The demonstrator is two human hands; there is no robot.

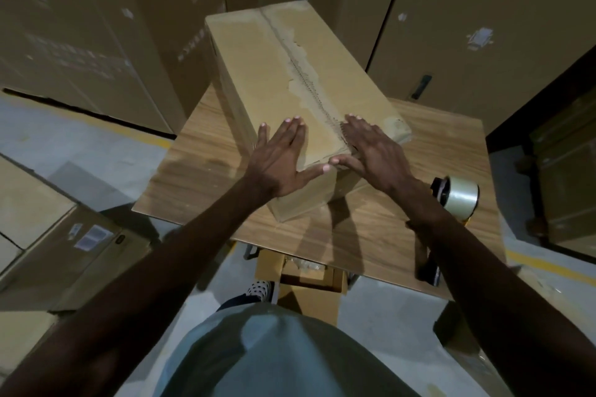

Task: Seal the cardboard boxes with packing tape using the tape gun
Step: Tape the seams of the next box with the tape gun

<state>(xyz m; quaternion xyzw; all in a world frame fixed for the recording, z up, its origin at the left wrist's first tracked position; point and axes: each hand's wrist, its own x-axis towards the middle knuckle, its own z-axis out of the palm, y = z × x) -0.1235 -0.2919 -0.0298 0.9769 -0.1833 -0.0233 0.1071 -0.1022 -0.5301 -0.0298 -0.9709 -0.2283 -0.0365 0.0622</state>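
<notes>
Cardboard box (290, 80) on table (419, 235), both hands (277, 161) flat, labels illegible

Bare-armed person wears a grey-green shirt (274, 354) and a polka-dotted shoe (260, 289).

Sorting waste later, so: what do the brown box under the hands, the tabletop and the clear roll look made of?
Brown box: matte corrugated cardboard, fluted edge showing along its torn seam. Tabletop: wood-grain surface, possibly laminate. Clear roll: glossy, translucent plastic packing tape.
</notes>
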